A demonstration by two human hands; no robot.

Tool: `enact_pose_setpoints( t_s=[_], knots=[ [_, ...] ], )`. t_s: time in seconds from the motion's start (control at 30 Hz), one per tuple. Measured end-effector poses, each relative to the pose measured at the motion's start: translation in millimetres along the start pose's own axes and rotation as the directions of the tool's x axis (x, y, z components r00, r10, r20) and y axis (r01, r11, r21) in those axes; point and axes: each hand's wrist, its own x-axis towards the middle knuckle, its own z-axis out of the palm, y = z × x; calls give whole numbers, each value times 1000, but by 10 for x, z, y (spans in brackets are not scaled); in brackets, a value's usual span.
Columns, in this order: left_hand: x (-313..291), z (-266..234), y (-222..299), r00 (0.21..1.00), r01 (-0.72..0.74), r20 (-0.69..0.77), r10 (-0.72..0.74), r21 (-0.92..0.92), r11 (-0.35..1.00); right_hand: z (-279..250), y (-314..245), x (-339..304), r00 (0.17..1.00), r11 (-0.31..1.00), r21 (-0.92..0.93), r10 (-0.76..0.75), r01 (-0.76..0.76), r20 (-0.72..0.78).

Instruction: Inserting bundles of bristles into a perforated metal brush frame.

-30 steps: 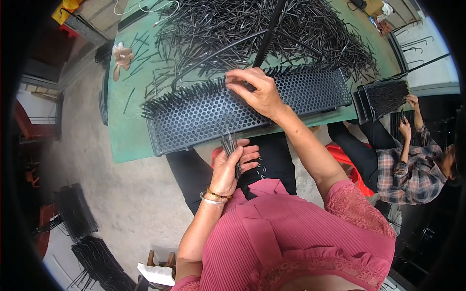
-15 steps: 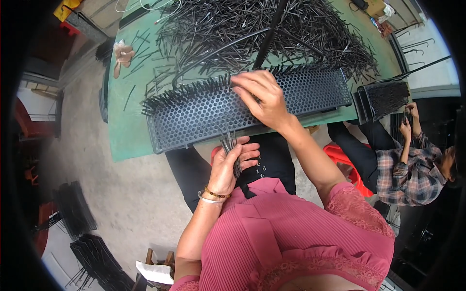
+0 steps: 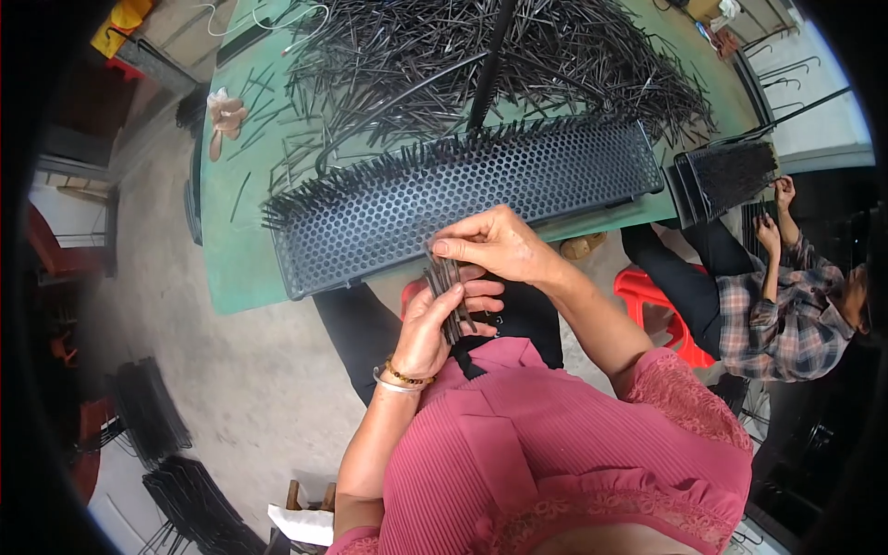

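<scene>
Lettering: small items (image 3: pixel 714 42) are lying at the green table's far right corner; any print they are carrying is too small to tell.
Green table: its top (image 3: pixel 227 273) is bearing a broad heap of loose dark strips (image 3: pixel 546 79), with a few lying apart at the left near a beige glove-like item (image 3: pixel 227 116).
Room: grey concrete floor (image 3: pixel 240 379) is showing to the left; dark racks (image 3: pixel 196 504) are standing at lower left; at right, a person in a plaid shirt (image 3: pixel 777 324) is sitting by a smaller rack (image 3: pixel 726 185).
Perforated rack: the long black rack (image 3: pixel 462 208) is lying along the near table edge, its long axis running left to right, its right end angling away; strips are sticking up along its far side.
Held bundle: thin strips (image 3: pixel 446 277) are sitting over the wearer's lap, just short of the rack, their far ends pointing toward it and leaning left.
Left hand: this hand (image 3: pixel 430 319) is grasping the bundle between thumb and fingers.
Right hand: this hand (image 3: pixel 499 242) is bringing thumb and forefinger to the bundle's far ends; whether it is gripping a strip, I cannot tell.
</scene>
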Motion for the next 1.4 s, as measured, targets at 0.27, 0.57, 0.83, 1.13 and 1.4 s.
enact_pose_setpoints(
  t_s=[0.27,0.57,0.83,1.13,1.4],
  knots=[
    [61,-15,-84,999,23,-28,-21,62,998,-176,-16,-82,996,995,100,38,-30,-78],
    [157,-7,-119,986,-9,-165,12,19,1000,-407,-253,207,806,876,-142,-481,462,-345],
    [243,-8,-145,970,5,-243,-21,-68,998,-495,-155,601,695,751,-419,-647,510,-315],
    [246,-24,-174,957,15,-287,-39,-86,996,-515,-132,680,621,676,-479,-725,560,-297],
    [213,-8,-170,949,26,-311,-53,-91,996,-519,-34,664,555,443,-694,-828,568,-75]
  ],
)
